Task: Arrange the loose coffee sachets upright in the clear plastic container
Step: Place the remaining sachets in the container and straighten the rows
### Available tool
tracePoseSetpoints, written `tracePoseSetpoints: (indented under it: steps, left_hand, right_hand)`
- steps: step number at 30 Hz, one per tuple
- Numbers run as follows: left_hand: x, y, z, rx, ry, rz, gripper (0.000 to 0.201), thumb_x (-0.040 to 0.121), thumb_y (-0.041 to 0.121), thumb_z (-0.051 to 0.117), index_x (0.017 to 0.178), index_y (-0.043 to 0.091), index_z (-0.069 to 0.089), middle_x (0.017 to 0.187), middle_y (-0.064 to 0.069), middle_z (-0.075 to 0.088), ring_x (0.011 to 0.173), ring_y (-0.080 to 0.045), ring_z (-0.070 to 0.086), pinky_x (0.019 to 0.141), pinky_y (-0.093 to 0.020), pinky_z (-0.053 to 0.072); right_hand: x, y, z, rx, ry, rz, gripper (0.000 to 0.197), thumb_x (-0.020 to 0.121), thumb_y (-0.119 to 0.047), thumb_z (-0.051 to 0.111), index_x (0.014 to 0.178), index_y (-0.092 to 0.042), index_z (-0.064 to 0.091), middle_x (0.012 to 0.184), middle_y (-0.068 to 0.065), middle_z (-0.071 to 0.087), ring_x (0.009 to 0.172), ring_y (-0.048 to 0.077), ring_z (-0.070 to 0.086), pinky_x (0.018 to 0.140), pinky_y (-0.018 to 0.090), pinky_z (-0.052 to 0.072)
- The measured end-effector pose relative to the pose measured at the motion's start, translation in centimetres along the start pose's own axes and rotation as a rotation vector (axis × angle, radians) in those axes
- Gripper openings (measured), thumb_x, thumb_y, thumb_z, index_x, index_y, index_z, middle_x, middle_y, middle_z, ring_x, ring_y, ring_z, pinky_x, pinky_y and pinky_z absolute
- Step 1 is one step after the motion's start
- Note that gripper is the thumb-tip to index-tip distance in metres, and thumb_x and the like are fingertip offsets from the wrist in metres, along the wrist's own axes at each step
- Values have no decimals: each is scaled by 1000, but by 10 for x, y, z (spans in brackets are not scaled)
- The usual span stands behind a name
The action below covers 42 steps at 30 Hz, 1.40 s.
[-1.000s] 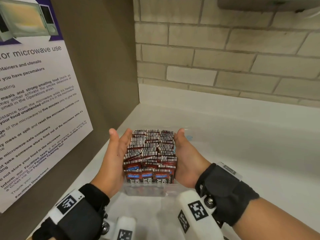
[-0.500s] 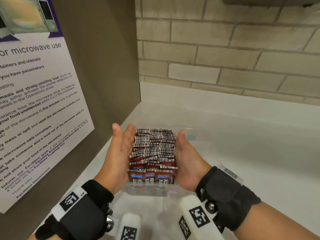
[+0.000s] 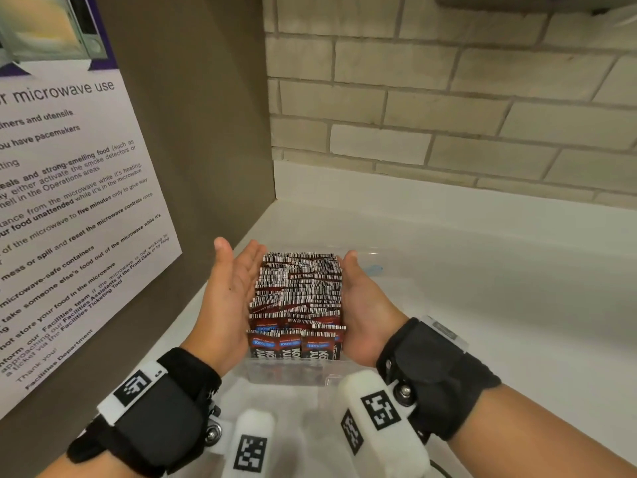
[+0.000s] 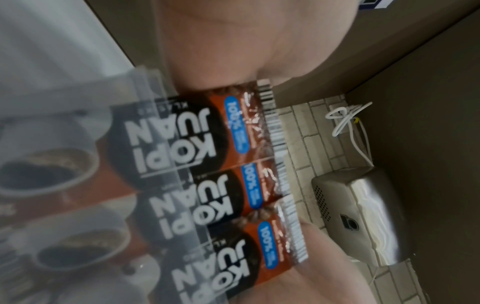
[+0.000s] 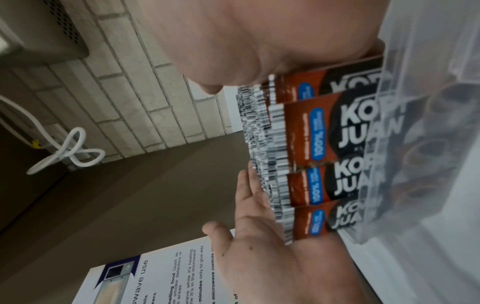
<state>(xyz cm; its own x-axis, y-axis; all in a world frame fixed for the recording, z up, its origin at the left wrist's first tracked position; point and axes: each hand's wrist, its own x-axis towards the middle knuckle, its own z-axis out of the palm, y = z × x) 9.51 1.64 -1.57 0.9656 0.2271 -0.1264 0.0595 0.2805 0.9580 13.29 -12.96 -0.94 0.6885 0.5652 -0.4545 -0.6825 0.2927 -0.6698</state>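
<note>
From the head view, the sachets (image 3: 298, 298) are standing upright in packed rows inside the container (image 3: 286, 372), which is sitting on the white counter (image 3: 482, 270) near the corner. The left hand (image 3: 231, 291) is lying flat, fingers straight, against the left side of the rows; the right hand (image 3: 362, 305) is doing the same on the right side. Neither hand is grasping anything. A microwave notice (image 3: 69, 219) is hanging on the brown panel at left.

The left wrist view is showing three front sachets (image 4: 207, 185) behind the clear container wall (image 4: 78, 144), blurred, with a metal dispenser (image 4: 363, 216) on the brick wall.

The right wrist view is showing the left hand (image 5: 259, 257) lying open against the sachets (image 5: 311, 154), their tops rising above the container (image 5: 428, 123).
</note>
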Motion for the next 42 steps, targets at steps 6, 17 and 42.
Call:
tracePoseSetpoints:
  steps: [6,17,42]
  left_hand:
    - [9,-1,3,-4,-23,6,79,86,70,10,147,23,30,151,11,36,137,-4,28,115,-33,20]
    - [13,0,-11,-64,-48,18,87,76,73,20,146,23,34,148,10,41,132,-3,36,109,-33,27]
    - [-32,-41,-50,322,-374,96,69,69,27,74,132,17,48,126,2,64,119,-12,58,92,-18,47]
  right_hand:
    - [9,6,5,1,32,-34,77,89,-68,15,112,-11,61,116,13,65,94,28,65,76,39,51]
    - [-8,-6,-3,-208,127,-79,63,95,-58,12,86,-21,61,72,1,73,57,11,68,56,23,51]
    - [-76,27,-96,-430,408,-378,37,95,-5,45,127,-24,51,105,-19,67,92,-4,61,82,15,42]
